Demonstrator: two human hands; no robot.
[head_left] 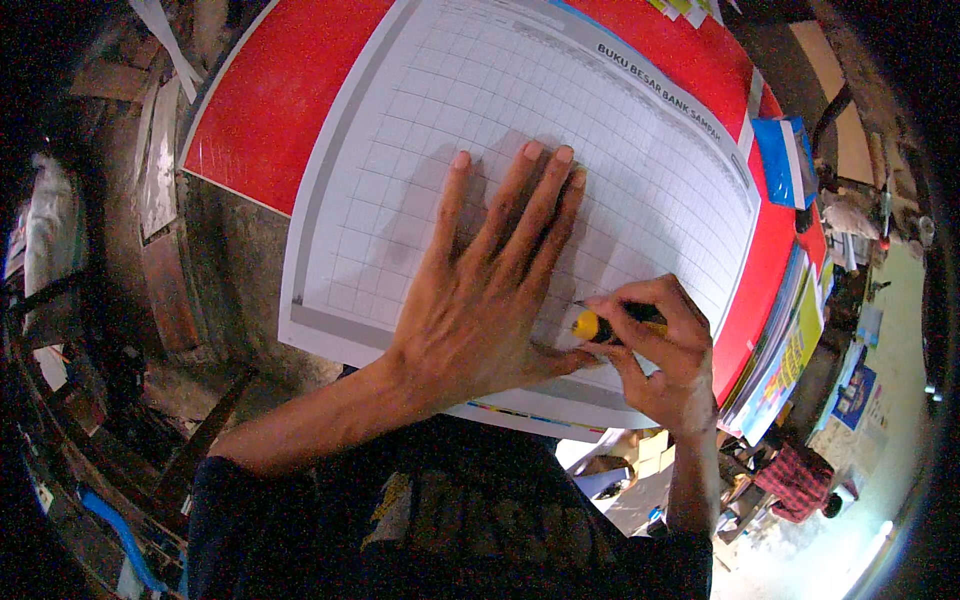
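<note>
Red backing [280, 110] is lying beneath your gridded sheet [670, 215]. Your right hand [665, 345] is gripping a yellow-and-black tool [588, 326], possibly a cutter, over the sheet's lower part; your left hand [480, 300] is resting flat near its middle, fingers outstretched. Booklets [775, 350] are lying farther right.

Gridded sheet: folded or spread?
Spread: the sheet lies opened out over the red surface, its printed grid showing, with the left hand palm down over it.
</note>
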